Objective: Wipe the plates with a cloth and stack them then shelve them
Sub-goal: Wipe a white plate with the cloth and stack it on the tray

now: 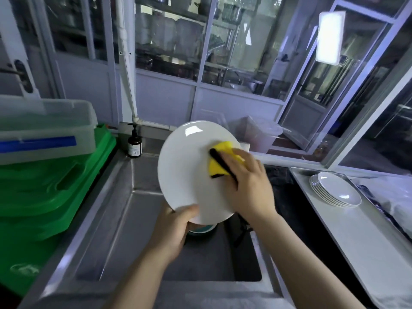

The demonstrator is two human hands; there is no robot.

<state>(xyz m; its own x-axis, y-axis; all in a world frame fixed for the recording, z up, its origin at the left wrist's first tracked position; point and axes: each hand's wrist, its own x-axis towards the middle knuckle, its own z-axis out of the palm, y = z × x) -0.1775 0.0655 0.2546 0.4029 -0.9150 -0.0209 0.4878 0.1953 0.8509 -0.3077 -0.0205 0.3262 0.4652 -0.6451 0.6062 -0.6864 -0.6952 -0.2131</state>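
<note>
The white plate (pixel 191 166) looks stiff, glossy, likely slippery and breakable, so the rim is the safest hold; it is tilted up over the sink (pixel 124 219). The left hand (pixel 174 228) pinches its lower rim, thumb on the face. The right hand (pixel 247 186) presses a yellow cloth (pixel 223 157), perhaps a sponge, against it with curled fingers, and a stack of plates (pixel 334 189) waits on the worktop (pixel 367 241).
</note>
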